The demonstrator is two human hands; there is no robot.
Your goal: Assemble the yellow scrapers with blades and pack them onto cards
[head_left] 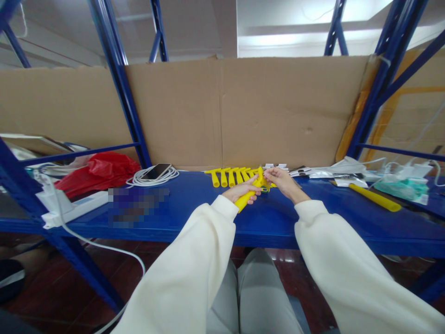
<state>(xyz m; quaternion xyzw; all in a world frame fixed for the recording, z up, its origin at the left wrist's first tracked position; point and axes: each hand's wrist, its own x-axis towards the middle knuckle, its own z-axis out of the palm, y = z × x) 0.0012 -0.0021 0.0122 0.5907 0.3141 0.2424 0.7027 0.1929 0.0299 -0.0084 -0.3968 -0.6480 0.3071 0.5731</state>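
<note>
The blue bench (271, 229) fronts the person. Above it, the left hand (243, 191) wraps a yellow tool (244, 202) by its handle; the right hand (283, 182) has fingertips at its head, pinching or not, I can't tell. Seemingly close fingerwork, needing a steady left grip. Beyond: yellow pieces (231, 178) lined up, then cardboard (278, 106).

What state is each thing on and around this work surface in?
Held yellow piece: tilted, off the tabletop
Left grip: closed around that piece
Right grip: at its upper end; pinch unclear
Yellow row: pieces side by side
White cable: coiled
Phone: lying on the coil, screen dark
Red plastic: crumpled
Yellow piece at right: lying down
Cardboard: upright
</note>
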